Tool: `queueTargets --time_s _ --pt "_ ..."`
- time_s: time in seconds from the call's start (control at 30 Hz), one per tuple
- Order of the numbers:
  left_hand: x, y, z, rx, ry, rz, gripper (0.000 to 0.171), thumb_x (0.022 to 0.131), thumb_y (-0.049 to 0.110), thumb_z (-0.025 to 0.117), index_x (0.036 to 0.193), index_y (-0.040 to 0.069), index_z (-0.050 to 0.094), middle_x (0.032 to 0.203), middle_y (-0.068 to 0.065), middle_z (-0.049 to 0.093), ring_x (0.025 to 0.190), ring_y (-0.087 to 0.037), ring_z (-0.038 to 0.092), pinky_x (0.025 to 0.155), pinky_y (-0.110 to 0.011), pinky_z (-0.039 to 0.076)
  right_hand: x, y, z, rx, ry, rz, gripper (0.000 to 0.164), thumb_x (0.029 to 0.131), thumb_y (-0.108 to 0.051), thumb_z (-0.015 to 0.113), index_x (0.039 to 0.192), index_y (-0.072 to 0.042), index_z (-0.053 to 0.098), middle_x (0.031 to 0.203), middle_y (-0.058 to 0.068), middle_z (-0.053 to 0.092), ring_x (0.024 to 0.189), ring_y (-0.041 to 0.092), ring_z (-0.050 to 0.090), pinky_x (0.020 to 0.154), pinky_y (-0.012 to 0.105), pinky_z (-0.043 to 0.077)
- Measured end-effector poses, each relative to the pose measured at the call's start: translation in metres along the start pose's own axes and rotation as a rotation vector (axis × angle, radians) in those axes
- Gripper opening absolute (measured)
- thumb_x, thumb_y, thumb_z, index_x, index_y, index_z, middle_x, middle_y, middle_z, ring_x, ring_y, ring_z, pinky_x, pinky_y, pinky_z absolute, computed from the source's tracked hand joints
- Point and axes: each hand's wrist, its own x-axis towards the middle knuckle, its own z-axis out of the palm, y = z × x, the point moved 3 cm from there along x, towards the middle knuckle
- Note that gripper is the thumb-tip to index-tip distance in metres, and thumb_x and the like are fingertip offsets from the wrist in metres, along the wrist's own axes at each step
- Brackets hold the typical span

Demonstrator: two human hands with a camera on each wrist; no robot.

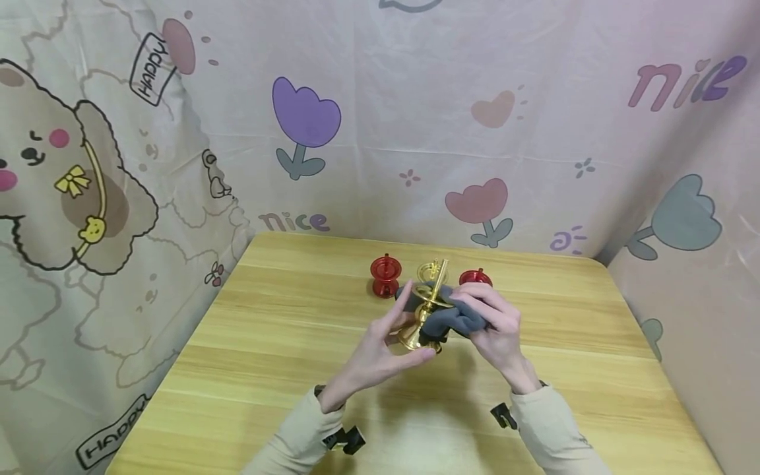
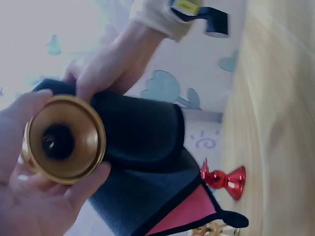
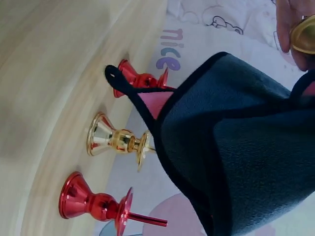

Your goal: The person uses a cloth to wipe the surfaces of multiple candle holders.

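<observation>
A shiny gold candlestick (image 1: 408, 338) is tilted above the table, its stem pointing up and right. My left hand (image 1: 375, 353) holds it by the flared base, thumb and fingers around the rim. In the left wrist view the hollow underside of the base (image 2: 88, 135) faces the camera. My right hand (image 1: 500, 326) grips a dark grey cloth (image 1: 457, 320) with black edging and presses it against the candlestick's stem below the dish. The cloth hangs down in folds, and a pink patch (image 3: 153, 102) and a loop show at one corner.
Behind the hands stand a red candlestick (image 1: 386, 285) at left, another gold candlestick (image 3: 118, 140) in the middle and a second red candlestick (image 3: 91, 200) at right. The wooden table (image 1: 285, 330) meets a patterned fabric backdrop (image 1: 368, 191) at its back edge.
</observation>
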Motion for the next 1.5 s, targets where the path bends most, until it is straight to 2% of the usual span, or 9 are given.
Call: queueTargets --time_s 0.17,0.3,0.4,0.53,0.7,0.87,1.1,1.33,1.5 --pt "0.000 -0.005 -0.005 -0.327 -0.101 -0.007 0.100 0.090 0.003 0.071 0.164 0.017 0.005 0.140 -0.040 0.050 0.133 -0.023 0.057 0.096 -0.028 0.057 0.001 -0.002 0.001 0.061 -0.003 0.008 0.017 0.093 -0.005 0.069 0.091 0.011 0.074 0.089 0.023 0.070 0.090 0.027 0.068 0.093 0.024 0.056" --pt "0.002 -0.009 -0.005 -0.436 -0.146 -0.003 0.099 0.091 0.007 0.069 0.161 0.005 -0.001 0.165 -0.028 0.013 0.134 -0.010 0.054 0.099 -0.025 0.055 0.001 0.000 0.003 0.117 0.013 0.014 0.015 0.092 -0.001 0.067 0.092 0.013 0.073 0.091 0.023 0.070 0.091 0.027 0.068 0.093 0.026 0.057" --pt "0.003 -0.012 -0.004 -0.401 -0.151 -0.024 0.099 0.092 0.008 0.070 0.162 0.008 0.000 0.166 -0.025 0.015 0.134 -0.011 0.055 0.099 -0.026 0.055 -0.001 0.002 0.001 0.130 0.017 0.016 0.014 0.092 0.001 0.067 0.091 0.014 0.073 0.090 0.025 0.069 0.093 0.027 0.068 0.094 0.027 0.056" --pt "0.003 -0.010 -0.002 -0.171 -0.060 -0.061 0.103 0.089 0.011 0.077 0.164 0.025 0.007 0.138 -0.029 0.059 0.128 -0.020 0.061 0.101 -0.028 0.054 -0.002 0.004 -0.001 0.066 0.007 0.010 0.018 0.093 -0.004 0.069 0.089 0.013 0.073 0.088 0.027 0.068 0.094 0.026 0.068 0.096 0.027 0.056" --pt "0.003 -0.005 0.002 0.056 0.033 -0.048 0.106 0.085 0.011 0.081 0.163 0.031 0.011 0.130 -0.019 0.067 0.121 -0.025 0.066 0.101 -0.031 0.055 0.000 0.003 -0.004 -0.057 -0.029 0.010 0.024 0.096 -0.013 0.069 0.088 0.009 0.075 0.088 0.024 0.069 0.091 0.026 0.067 0.097 0.023 0.055" --pt "0.003 -0.008 0.000 -0.120 -0.041 -0.060 0.102 0.089 0.005 0.075 0.164 0.022 0.008 0.130 -0.029 0.064 0.121 -0.025 0.066 0.094 -0.030 0.058 -0.001 0.001 -0.005 -0.015 -0.032 0.014 0.020 0.094 -0.010 0.069 0.091 0.009 0.075 0.090 0.022 0.070 0.091 0.026 0.068 0.095 0.023 0.055" --pt "0.004 -0.014 0.000 -0.433 -0.151 -0.046 0.102 0.092 0.017 0.074 0.162 0.008 0.001 0.156 -0.038 0.028 0.139 -0.053 0.039 0.098 -0.028 0.055 -0.002 0.005 -0.005 0.133 -0.031 0.073 0.019 0.082 0.015 0.061 0.096 0.012 0.073 0.097 0.021 0.072 0.097 0.023 0.069 0.096 0.025 0.056" --pt "0.004 -0.016 0.001 -0.351 -0.049 -0.043 0.101 0.090 0.012 0.075 0.164 0.016 0.005 0.135 -0.043 0.052 0.130 -0.023 0.060 0.102 -0.030 0.054 -0.004 0.009 -0.009 0.049 -0.005 0.241 0.030 0.071 0.024 0.065 0.098 0.012 0.073 0.098 0.019 0.072 0.102 0.009 0.069 0.094 0.019 0.054" --pt "0.003 -0.015 -0.004 -0.171 0.087 -0.093 0.102 0.089 0.010 0.077 0.163 0.030 0.010 0.129 -0.030 0.064 0.115 -0.011 0.066 0.092 -0.032 0.060 -0.010 0.009 -0.014 -0.009 0.085 0.380 0.035 0.063 0.027 0.073 0.094 0.011 0.073 0.099 -0.006 0.076 0.096 0.002 0.070 0.088 0.015 0.054"
